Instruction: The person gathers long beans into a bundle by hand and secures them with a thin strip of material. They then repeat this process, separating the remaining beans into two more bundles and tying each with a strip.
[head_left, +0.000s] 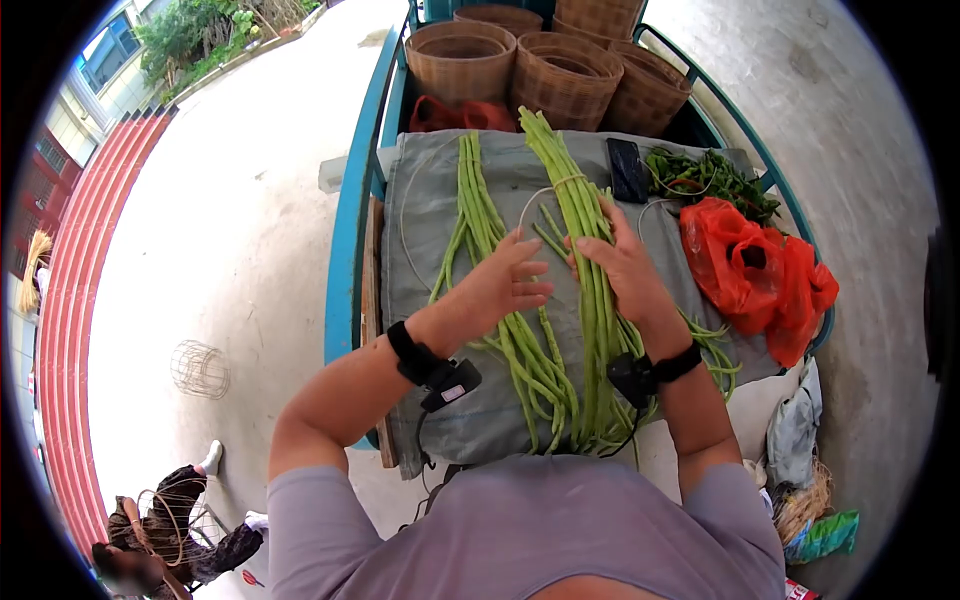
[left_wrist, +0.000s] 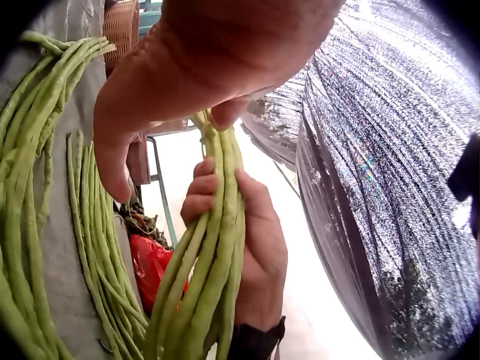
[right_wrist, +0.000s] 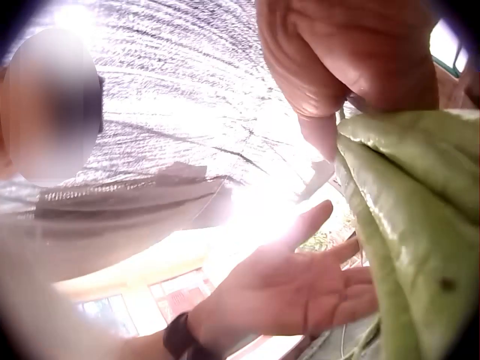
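Note:
My right hand [head_left: 625, 265] grips a bundle of long green beans [head_left: 575, 205], with the thumb across the near side. In the left wrist view, its fingers curl round the beans [left_wrist: 214, 255]. A thin tie [head_left: 568, 181] circles the bundle near its top, and its loose end arcs toward my left hand [head_left: 500, 285]. That left hand is beside the bundle with its fingers extended; in the right wrist view, its thumb stands apart from the fingers. A second bunch of long beans [head_left: 480, 205] lies on the grey cloth [head_left: 425, 190] to the left.
Woven baskets [head_left: 460, 65] stand at the back of the blue-railed cart [head_left: 350, 260]. A dark phone [head_left: 627, 170], leafy green peppers [head_left: 710, 180] and a red plastic bag [head_left: 735, 265] lie to the right. At lower left, a seated person [head_left: 180, 525] holds a wire-like frame.

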